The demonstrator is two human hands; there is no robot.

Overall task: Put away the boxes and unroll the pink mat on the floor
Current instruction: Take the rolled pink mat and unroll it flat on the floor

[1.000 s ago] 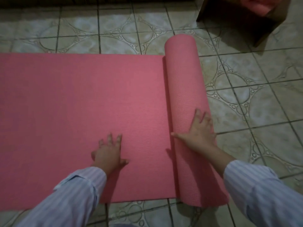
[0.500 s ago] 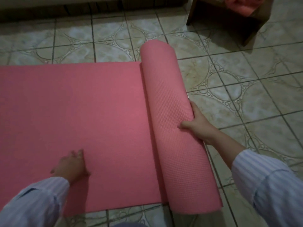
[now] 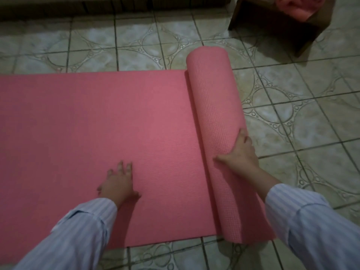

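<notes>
Head — right hand [image 3: 242, 154] grips mat roll [image 3: 214, 98] — tiles [image 3: 292, 114] beyond.

The pink mat [image 3: 97, 123] runs off the left edge, and its roll [image 3: 214, 104] hides part of the right hand [image 3: 241, 154].

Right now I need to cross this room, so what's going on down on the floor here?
A person in a striped shirt is unrolling a pink mat on the tiled floor. The left hand presses flat on the part already laid out. The right hand grips the roll, thumb on its near side. A thick part is not yet unrolled. A brown box stands at the far right.
</notes>
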